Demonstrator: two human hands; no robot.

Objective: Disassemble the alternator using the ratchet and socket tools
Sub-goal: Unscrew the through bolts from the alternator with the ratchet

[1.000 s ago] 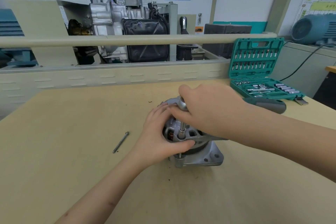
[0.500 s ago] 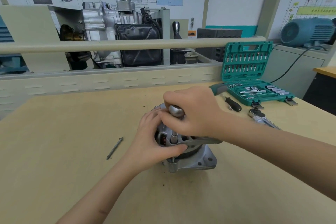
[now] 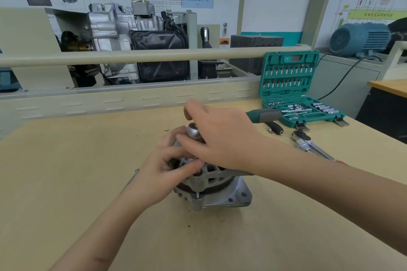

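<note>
Right hand [image 3: 222, 138] grips ratchet [image 3: 195, 132], socket hidden; left hand [image 3: 163, 174] apparently clasps alternator [image 3: 215, 189].

Left hand [image 3: 163, 171]: fingers curled, gripping. Right hand [image 3: 222, 138]: palm down, fingers extended forward. Both forearms reach in, converging at centre.

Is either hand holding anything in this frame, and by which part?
The right hand grips the ratchet at its rounded metal head, over the alternator. The left hand grips the alternator's upper housing.
</note>
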